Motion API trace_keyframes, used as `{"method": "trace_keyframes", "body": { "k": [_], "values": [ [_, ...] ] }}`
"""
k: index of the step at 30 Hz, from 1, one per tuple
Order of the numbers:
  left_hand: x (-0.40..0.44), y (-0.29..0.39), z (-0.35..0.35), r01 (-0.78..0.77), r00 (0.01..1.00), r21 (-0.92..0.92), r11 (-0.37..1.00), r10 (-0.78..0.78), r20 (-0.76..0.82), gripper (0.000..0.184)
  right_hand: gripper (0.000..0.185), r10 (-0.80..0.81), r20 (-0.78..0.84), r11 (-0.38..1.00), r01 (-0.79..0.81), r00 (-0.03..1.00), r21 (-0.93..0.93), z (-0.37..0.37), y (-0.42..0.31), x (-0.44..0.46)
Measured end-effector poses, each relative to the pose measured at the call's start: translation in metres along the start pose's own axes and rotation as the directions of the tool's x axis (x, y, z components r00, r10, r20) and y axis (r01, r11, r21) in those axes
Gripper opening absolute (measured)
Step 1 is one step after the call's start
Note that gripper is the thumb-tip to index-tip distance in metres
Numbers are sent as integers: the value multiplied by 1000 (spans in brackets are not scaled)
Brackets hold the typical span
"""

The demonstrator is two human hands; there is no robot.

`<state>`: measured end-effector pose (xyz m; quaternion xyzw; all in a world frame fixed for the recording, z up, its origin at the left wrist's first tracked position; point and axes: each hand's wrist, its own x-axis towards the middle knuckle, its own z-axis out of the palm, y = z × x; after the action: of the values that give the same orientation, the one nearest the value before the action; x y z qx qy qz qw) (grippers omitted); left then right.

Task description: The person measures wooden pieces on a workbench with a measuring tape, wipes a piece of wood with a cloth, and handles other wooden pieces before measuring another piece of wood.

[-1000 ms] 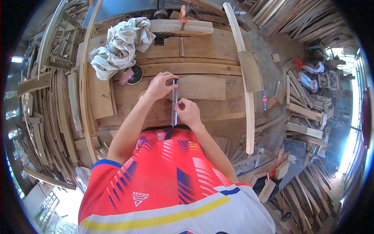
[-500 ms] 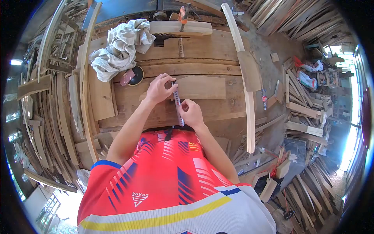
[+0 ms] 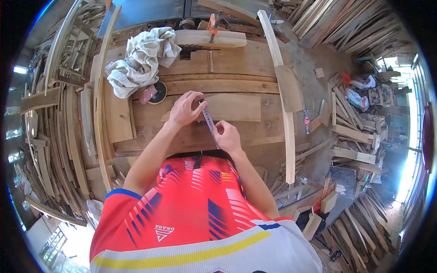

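A narrow marked ruler or tape strip slants between my two hands above the wooden workbench. Its upper end is pinched by my left hand, whose fingers are closed. Lower down, on the right side of the strip, my right hand grips it between thumb and fingers. Behind the hands a thin light board lies on the bench, its left part covered by my left hand. The strip's lower end reaches close to the red shirt.
A crumpled grey cloth lies at the back left, beside a round black disc with a pink piece. An orange-handled tool stands at the back. Long wooden strips flank the bench. Wood offcuts are piled at right.
The strip has tilted from nearly upright to a slant, its lower end swinging right. My right hand has moved slightly right and down with it. The whole bench view has shifted slightly down.
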<state>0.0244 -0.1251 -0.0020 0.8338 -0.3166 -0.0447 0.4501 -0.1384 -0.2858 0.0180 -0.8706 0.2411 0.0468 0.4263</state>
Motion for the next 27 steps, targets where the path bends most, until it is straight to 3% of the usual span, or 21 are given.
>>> {"method": "trace_keyframes", "body": {
  "k": [4, 8, 9, 16, 19, 22, 26, 27],
  "values": [
    [1, 7, 2, 150, 988, 4, 989, -150, 34, 36, 21, 21, -131, 998, -14, 991, 53, -28, 9, 11],
    [0, 10, 2, 30, 998, 139, 990, -39, 57, 33, 20, 4, -196, 997, 11, 981, 76, -76, 29, 43],
    [1, 9, 3, 84, 993, 132, 988, -93, 69, 36, 20, 0, -201, 997, 17, 980, 81, -87, 33, 54],
    [-6, 30, 15, 58, 998, 394, 917, -57, -13, 49, 18, -72, -253, 996, 83, 965, 33, -141, 69, 130],
    [-18, 50, 23, 141, 989, 469, 872, -148, -21, 55, 18, -176, -246, 982, 186, 953, 18, -147, 85, 161],
    [-28, 76, 55, 360, 932, 573, 737, -249, -265, 61, 18, -189, -222, 980, 199, 957, 25, -151, 85, 178],
    [-27, 88, 94, 521, 811, 449, 726, -259, -524, 60, 18, -189, -220, 981, 193, 957, -4, -148, 84, 201],
    [-28, 90, 93, 528, 812, 450, 720, -275, -514, 58, 18, -212, -233, 977, 210, 949, -33, -144, 89, 206]
  ]
}}
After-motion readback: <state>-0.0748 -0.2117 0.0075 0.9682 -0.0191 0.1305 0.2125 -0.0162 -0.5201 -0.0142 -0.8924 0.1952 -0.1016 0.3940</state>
